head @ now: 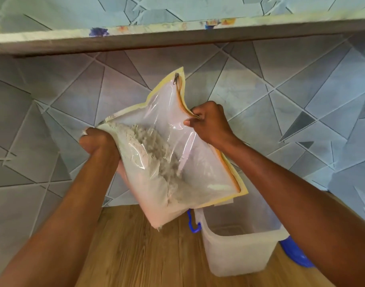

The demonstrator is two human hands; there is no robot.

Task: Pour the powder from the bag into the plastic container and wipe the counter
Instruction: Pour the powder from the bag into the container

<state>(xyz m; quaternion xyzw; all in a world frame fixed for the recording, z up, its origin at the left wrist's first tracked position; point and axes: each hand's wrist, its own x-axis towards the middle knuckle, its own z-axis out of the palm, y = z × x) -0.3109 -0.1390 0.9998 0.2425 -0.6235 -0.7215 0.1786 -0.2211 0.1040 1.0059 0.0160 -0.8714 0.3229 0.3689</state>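
A clear plastic zip bag (189, 154) with yellow edging hangs in the air above the wooden counter (131, 251), holding pale clumpy powder (154, 160) in its left and lower part. My left hand (98, 141) grips the bag's left edge. My right hand (208, 124) pinches the orange zipper edge on the right. The zipper pull (176, 78) sits at the top corner. Below and to the right stands a translucent plastic container (241, 249), open, with a blue handle clip (193, 223); a thin layer of powder shows at its bottom. A little powder hangs off the bag's lower corner.
A tiled wall with a geometric pattern (291, 104) rises right behind the counter. A shelf edge (177, 36) runs overhead across the view. A blue lid or object (295, 255) lies partly hidden behind my right forearm, beside the container.
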